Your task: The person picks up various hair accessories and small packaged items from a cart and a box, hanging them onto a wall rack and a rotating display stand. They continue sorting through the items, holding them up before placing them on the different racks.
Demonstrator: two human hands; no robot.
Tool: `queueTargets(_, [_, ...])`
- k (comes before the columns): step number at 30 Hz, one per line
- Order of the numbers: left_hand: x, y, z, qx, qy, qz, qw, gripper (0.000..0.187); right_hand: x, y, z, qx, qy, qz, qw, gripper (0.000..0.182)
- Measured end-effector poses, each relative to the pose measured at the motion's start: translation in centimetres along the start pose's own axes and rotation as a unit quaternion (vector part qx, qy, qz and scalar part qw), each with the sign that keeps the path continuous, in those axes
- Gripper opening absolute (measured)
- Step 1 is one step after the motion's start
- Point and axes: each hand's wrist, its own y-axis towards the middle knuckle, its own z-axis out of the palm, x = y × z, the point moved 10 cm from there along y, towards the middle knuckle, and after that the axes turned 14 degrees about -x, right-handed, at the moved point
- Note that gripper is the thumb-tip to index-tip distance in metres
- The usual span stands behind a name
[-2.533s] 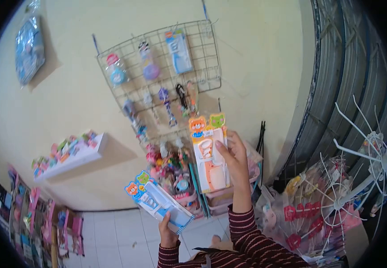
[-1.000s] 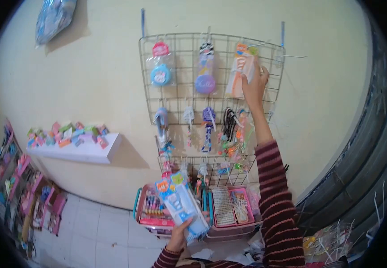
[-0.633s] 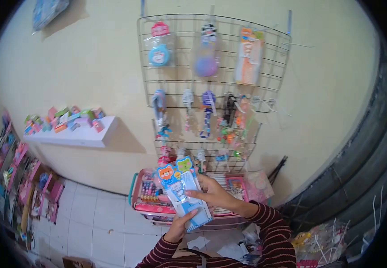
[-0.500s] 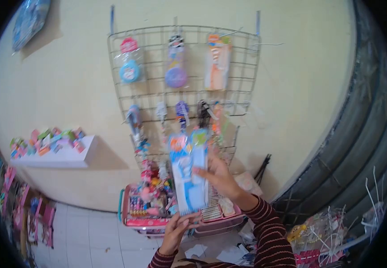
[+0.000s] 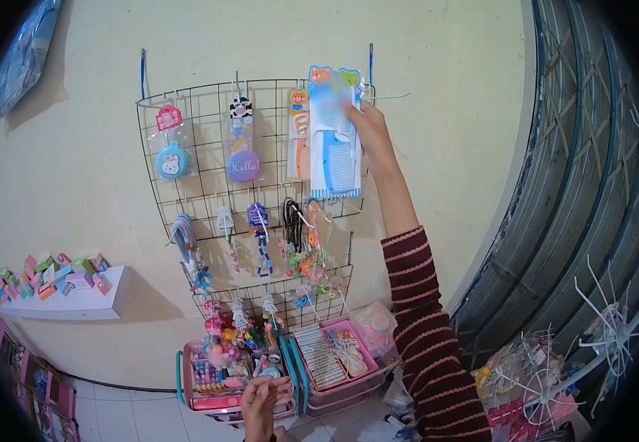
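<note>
High on the right part of the wire grid (image 5: 209, 193), my right hand (image 5: 369, 132) grips a blue and white comb pack (image 5: 340, 163) by its upper right edge. This pack overlaps the side of an orange comb pack (image 5: 299, 147) on the grid. A purple round item (image 5: 244, 166) and a light blue round item in clear wrap (image 5: 173, 160) hang farther left. Low in the view, my left hand (image 5: 262, 404) is raised in front of a pink basket, its fingers curled; whether it holds anything is too small to tell.
Two baskets of small goods (image 5: 209, 404) stand below the grid. A white wall shelf (image 5: 76, 303) with small boxes is at left. Metal shutters (image 5: 555, 191) line the right, with a white wire rack (image 5: 614, 339) before them. Hair ties hang on the lower grid.
My right hand has lifted the blue comb pack from in front of the lower grid to the upper right. My left hand has let go of its bottom edge. The view has shifted.
</note>
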Motion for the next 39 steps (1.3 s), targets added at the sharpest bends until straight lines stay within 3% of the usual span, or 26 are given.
queueTargets(3, [-0.9,0.1,-0.5,-0.018,-0.009,0.008,1.000,0.023,-0.4,0.3,0.2,0.000,0.031,0.005,1.000,0.021])
queueTargets(5, [-1.7,-0.3,0.2,0.017,-0.028,-0.007,0.999,0.020,-0.3,0.4,0.1,0.000,0.061,-0.002,0.998,0.020])
queueTargets(10, [-1.0,0.9,-1.3,-0.024,-0.031,0.010,0.999,0.018,-2.8,0.6,0.0,0.028,0.148,0.127,0.980,0.019])
queueTargets(16, [-0.4,1.7,-3.4,-0.028,-0.059,0.032,0.997,0.016,-0.9,1.1,-1.1,-0.016,0.048,0.050,0.997,0.021])
queueTargets(20, [0.0,1.6,-3.6,-0.049,-0.064,0.017,0.997,0.015,0.1,1.2,-0.9,0.004,0.055,0.031,0.998,0.021])
queueTargets(23, [0.3,0.9,-4.6,-0.114,-0.037,0.000,0.993,0.016,0.4,1.3,-1.0,0.015,0.020,0.031,0.999,0.023])
queueTargets(25, [0.8,1.5,-5.1,-0.097,-0.036,0.007,0.995,0.016,1.1,1.5,-1.5,-0.016,-0.101,-0.004,0.995,0.028])
queueTargets(26, [0.9,1.7,-5.1,-0.080,-0.036,0.008,0.996,0.016,1.5,1.5,-1.5,-0.021,-0.091,-0.003,0.996,0.028])
queueTargets(28, [0.6,1.4,-4.9,-0.058,-0.051,0.036,0.996,0.016,3.5,1.5,-2.3,-0.054,-0.253,-0.077,0.963,0.030])
queueTargets(30, [1.1,1.9,-5.1,-0.108,-0.050,0.005,0.993,0.015,4.2,2.2,-2.4,-0.064,-0.303,-0.112,0.944,0.034])
queueTargets(31, [0.7,2.4,-4.1,-0.081,-0.020,0.007,0.996,0.014,4.7,2.5,-2.4,-0.069,-0.355,-0.150,0.920,0.038])
queueTargets(33, [-3.1,3.1,1.6,0.033,0.041,0.094,0.994,0.016,4.4,3.0,-2.4,-0.057,-0.373,-0.145,0.914,0.041])
queueTargets(35, [-8.4,2.7,8.7,0.138,0.165,0.189,0.958,0.017,2.9,3.8,-2.4,-0.043,-0.394,-0.135,0.908,0.043])
queueTargets(36, [-11.4,1.9,12.3,0.147,0.193,0.229,0.943,0.022,1.0,4.8,-2.2,-0.019,-0.380,-0.101,0.919,0.044])
queueTargets(39, [-17.7,2.0,22.4,0.273,0.274,0.412,0.825,0.027,-0.8,4.5,-1.9,0.010,-0.373,-0.044,0.927,0.048])
